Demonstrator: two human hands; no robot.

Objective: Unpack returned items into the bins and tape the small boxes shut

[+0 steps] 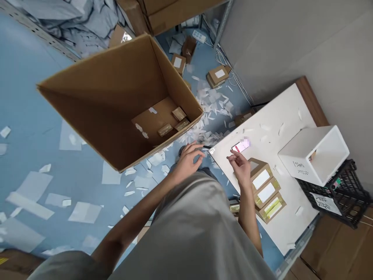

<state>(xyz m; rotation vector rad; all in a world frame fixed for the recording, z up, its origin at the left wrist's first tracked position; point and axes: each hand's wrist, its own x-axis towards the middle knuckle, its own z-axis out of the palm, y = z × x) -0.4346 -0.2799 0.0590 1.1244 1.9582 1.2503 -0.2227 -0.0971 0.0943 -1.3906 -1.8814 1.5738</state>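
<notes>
My left hand [189, 162] is over the floor, between the large open carton and the table corner. Its fingers are bent loosely, with a gap between thumb and fingers, and nothing shows in it. Over the table edge, my right hand [240, 165] has thumb and fingertips drawn together; anything between them is too small to make out. Just beyond it lies a phone [241, 146] with a lit screen. Beside my right wrist, several small brown boxes with white labels [266, 191] lie in a row. A few taped boxes [165, 130] rest inside the large carton [116, 74].
The white table [287, 112] carries a white bin [300, 155] and a black crate [326, 200] at its right. Paper scraps [214, 109] litter the blue floor. More small boxes [218, 75] and cables [233, 74] lie by the wall. Grey bags [84, 23] fill the upper left.
</notes>
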